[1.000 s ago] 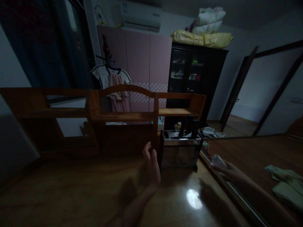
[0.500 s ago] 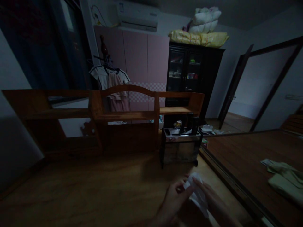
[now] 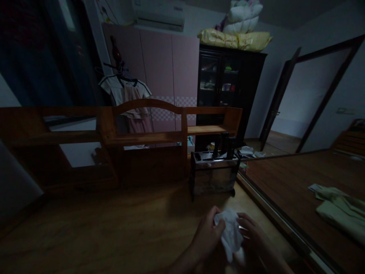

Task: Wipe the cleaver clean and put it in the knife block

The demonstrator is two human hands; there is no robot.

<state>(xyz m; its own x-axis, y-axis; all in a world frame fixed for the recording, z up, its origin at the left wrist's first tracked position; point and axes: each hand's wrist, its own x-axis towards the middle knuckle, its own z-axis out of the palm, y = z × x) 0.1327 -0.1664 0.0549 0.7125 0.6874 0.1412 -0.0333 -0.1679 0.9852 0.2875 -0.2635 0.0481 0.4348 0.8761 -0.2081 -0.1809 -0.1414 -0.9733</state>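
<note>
Low in the view, a crumpled thin white cloth [image 3: 230,230] is between my two hands, its lower end hanging loose. My left hand [image 3: 207,233] is closed on the cloth's left side, with the thumb pressed over it. At the right edge, my right hand [image 3: 254,233] has its fingers bent against the cloth. The dim light hides whether the cloth is fabric or paper tissue. Beyond the hands stands a dark knife rack [image 3: 214,177] with clear sides and black handles rising from its top.
The rack is on a light wooden surface [image 3: 114,224] before a wooden shelf unit [image 3: 148,137]. A raised ledge [image 3: 265,198] runs along the right, with a pale green garment [image 3: 339,209] past it. Pink wardrobe doors [image 3: 158,64] and a dark cabinet [image 3: 232,76] stand behind.
The cloth has been turned and bunched up. My right hand has shifted to its right edge, the hands slightly further apart. The view has moved a little to the right and down.
</note>
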